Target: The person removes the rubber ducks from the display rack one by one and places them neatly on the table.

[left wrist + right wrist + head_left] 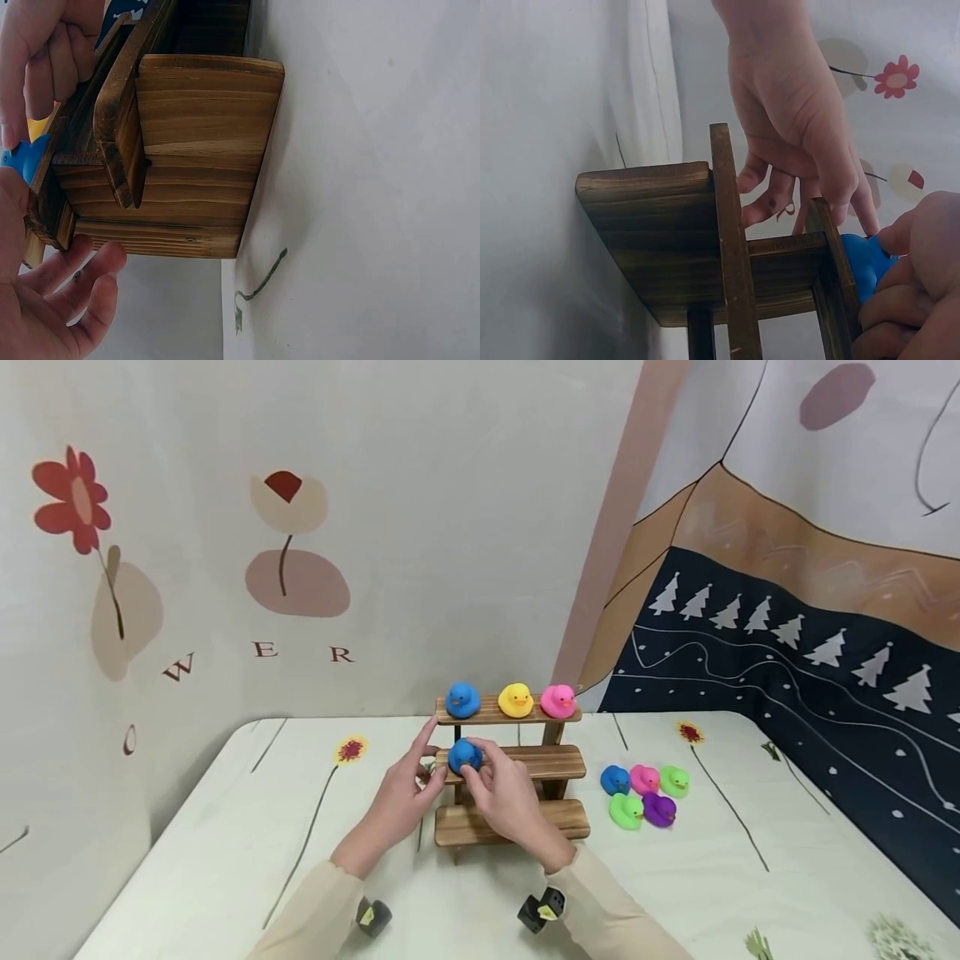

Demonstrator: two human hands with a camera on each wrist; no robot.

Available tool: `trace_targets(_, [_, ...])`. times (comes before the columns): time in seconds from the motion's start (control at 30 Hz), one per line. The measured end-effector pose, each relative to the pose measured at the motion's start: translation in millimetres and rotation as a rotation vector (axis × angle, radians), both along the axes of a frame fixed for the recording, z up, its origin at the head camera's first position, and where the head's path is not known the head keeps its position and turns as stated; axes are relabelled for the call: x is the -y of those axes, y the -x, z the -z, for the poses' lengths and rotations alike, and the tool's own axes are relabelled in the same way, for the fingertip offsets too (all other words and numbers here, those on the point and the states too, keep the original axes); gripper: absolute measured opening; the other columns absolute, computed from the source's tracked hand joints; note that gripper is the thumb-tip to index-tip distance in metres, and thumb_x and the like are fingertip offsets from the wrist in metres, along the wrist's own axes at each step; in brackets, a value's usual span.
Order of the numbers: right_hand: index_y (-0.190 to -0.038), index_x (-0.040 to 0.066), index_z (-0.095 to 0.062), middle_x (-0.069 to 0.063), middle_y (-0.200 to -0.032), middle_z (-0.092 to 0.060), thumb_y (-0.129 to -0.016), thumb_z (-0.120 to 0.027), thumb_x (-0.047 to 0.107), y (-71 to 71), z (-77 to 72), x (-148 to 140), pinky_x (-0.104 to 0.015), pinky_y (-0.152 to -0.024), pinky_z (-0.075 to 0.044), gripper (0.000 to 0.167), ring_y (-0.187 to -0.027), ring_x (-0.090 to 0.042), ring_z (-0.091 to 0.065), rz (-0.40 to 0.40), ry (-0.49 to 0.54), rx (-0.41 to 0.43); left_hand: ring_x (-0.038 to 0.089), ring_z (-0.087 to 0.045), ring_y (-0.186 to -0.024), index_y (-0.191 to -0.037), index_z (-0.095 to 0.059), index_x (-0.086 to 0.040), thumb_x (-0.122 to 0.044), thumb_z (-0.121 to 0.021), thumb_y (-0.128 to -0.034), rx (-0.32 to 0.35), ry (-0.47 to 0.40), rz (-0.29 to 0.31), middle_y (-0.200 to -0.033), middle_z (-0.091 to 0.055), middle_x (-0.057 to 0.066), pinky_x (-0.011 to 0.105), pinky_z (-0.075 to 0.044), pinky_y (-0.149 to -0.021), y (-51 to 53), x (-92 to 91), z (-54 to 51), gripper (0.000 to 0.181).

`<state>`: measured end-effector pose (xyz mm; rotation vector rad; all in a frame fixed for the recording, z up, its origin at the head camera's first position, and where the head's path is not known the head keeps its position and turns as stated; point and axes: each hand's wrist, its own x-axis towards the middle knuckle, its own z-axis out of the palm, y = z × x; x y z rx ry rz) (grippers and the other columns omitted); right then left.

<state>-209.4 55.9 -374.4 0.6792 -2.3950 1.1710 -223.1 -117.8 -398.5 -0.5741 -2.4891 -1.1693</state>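
A three-tier wooden shelf stand [546, 763] stands on the table. My right hand [508, 789] pinches a blue rubber duck [463, 755] at the left end of the middle tier. Beside that end is my left hand [401, 789], its fingers spread about the stand's edge and holding no duck; whether it presses the wood is unclear. On the top tier sit a blue duck [462, 700], a yellow duck [516, 700] and a pink duck [558, 701]. In the right wrist view, curled fingers partly hide the held blue duck [864, 264].
Right of the stand, several loose ducks are grouped on the table: blue [616, 780], pink [645, 778], purple [660, 809] and green [627, 811]. A pale flowered cloth [300, 827] covers the table. Printed fabric [450, 527] hangs behind it.
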Motion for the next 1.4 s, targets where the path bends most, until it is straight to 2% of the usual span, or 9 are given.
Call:
trace_targets(0.43, [-0.126,-0.002,-0.056,0.010,-0.053,-0.036,-0.092,-0.062,0.008,-1.4,-2.9,-5.1,-0.016,-0.044,-0.023,0.035,-0.044,0.001,-0.029,-0.013,-0.016,0.040,0.009,-0.054,-0.071,-0.155,-0.020,-0.026,-0.014,-0.060,-0.0942,0.017,-0.012,-0.007,-0.119,-0.061,0.014,0.022,-0.047,-0.062,-0.2,-4.2,0.8,0.073])
trace_targets(0.7, [-0.125,-0.003,-0.056,0.010,-0.053,-0.037,-0.092,-0.063,0.007,-3.0,-2.4,-9.5,-0.016,-0.045,-0.024,0.035,-0.045,0.000,-0.030,-0.022,0.003,0.050,0.009,-0.053,-0.069,-0.155,-0.021,-0.025,-0.013,-0.061,-0.0934,0.010,-0.027,0.027,-0.119,-0.062,0.015,0.022,-0.047,-0.061,-0.3,-5.0,0.1,0.074])
trace_targets(0.97, [-0.123,-0.005,-0.056,0.008,-0.055,-0.039,-0.092,-0.063,0.005,0.0,-5.0,-13.0,-0.017,-0.045,-0.026,0.033,-0.047,0.001,-0.031,-0.060,-0.014,-0.008,0.010,-0.051,-0.068,-0.154,-0.022,-0.023,-0.012,-0.062,-0.0925,0.003,-0.027,0.023,-0.120,-0.062,0.015,0.022,-0.046,-0.059,0.9,-1.6,-1.7,0.075])
trace_targets(1.17, [-0.121,-0.006,-0.056,0.007,-0.056,-0.039,-0.091,-0.064,0.005,-0.1,-7.0,-12.7,-0.017,-0.047,-0.027,0.034,-0.048,0.001,-0.032,-0.054,-0.021,-0.020,0.010,-0.051,-0.067,-0.154,-0.022,-0.022,-0.013,-0.062,-0.0931,-0.010,-0.020,0.032,-0.121,-0.062,0.016,0.022,-0.046,-0.059,1.4,1.0,-3.6,0.074])
trace_targets(1.4, [-0.122,-0.004,-0.055,0.009,-0.055,-0.036,-0.092,-0.063,0.007,-2.4,-8.0,-12.1,-0.017,-0.047,-0.026,0.033,-0.047,0.000,-0.031,-0.052,-0.041,0.059,0.009,-0.051,-0.067,-0.154,-0.021,-0.024,-0.013,-0.061,-0.0932,-0.001,-0.018,0.025,-0.120,-0.062,0.015,0.022,-0.046,-0.059,-0.8,3.2,-0.8,0.074])
